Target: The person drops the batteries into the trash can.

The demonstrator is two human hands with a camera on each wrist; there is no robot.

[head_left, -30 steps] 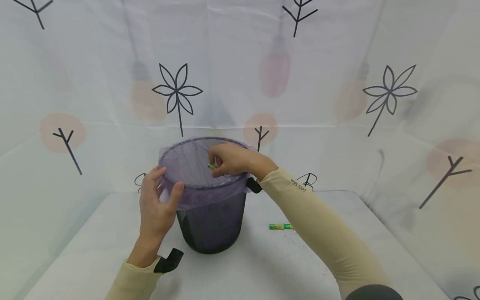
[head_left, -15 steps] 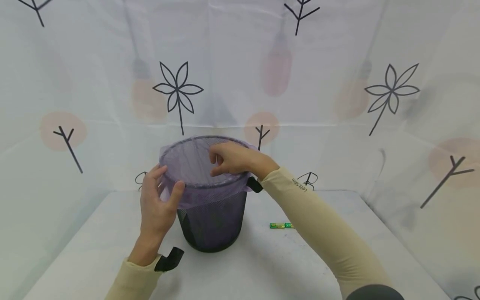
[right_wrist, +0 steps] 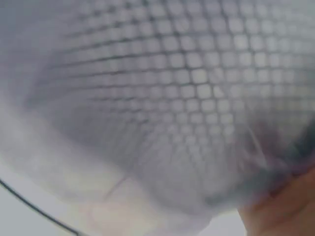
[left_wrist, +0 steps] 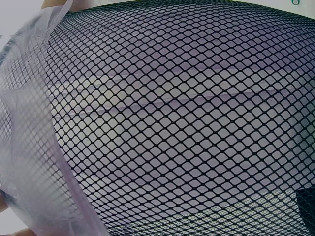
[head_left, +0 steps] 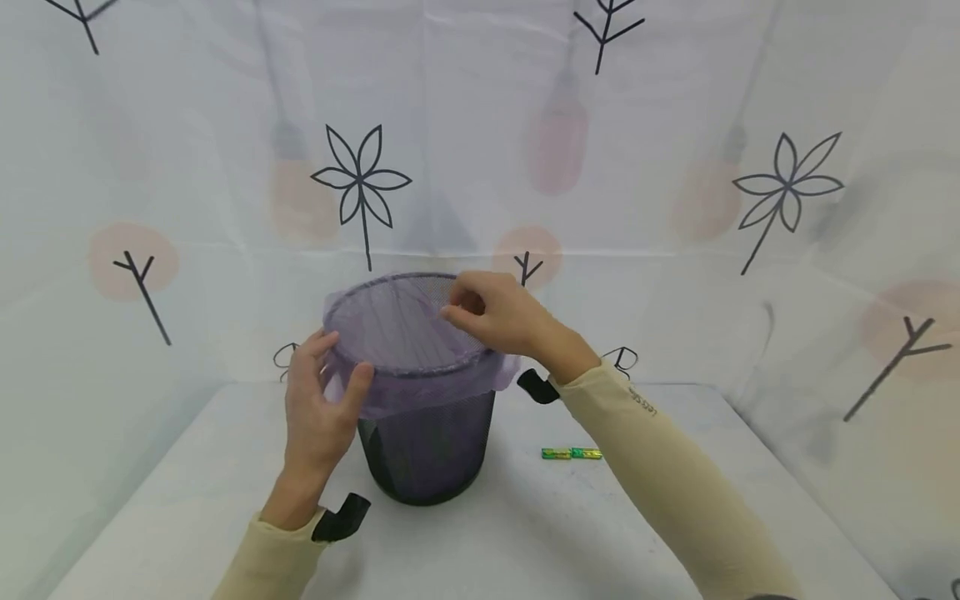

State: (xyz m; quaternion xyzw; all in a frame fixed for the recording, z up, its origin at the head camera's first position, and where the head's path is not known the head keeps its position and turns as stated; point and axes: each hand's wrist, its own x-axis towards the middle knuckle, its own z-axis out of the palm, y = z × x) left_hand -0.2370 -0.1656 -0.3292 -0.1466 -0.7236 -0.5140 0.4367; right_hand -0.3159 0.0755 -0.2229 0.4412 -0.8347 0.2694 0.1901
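Observation:
A black mesh wastebasket (head_left: 431, 454) stands upright on the table, lined with a thin purple bag (head_left: 420, 396) folded over its rim. My left hand (head_left: 318, 408) holds the rim at the left side, thumb in front and fingers around the left edge. In the left wrist view, the basket's mesh wall (left_wrist: 182, 113) fills most of the picture. My right hand (head_left: 502, 317) is over the right part of the opening, its fingers loosely bent with nothing seen between them. Two green and gold batteries (head_left: 557, 454) lie end to end on the table, right of the basket.
The white table (head_left: 585, 533) reaches back to a pale patterned cloth (head_left: 465, 108), which also hangs at both sides. Black straps (head_left: 341, 518) are at both wrists. The right wrist view is blurred, with mesh and bag close up.
A second ago my right hand held a small green battery inside the opening. It was out of sight half a second ago, and the hand has since risen rightward. The left hand stays put.

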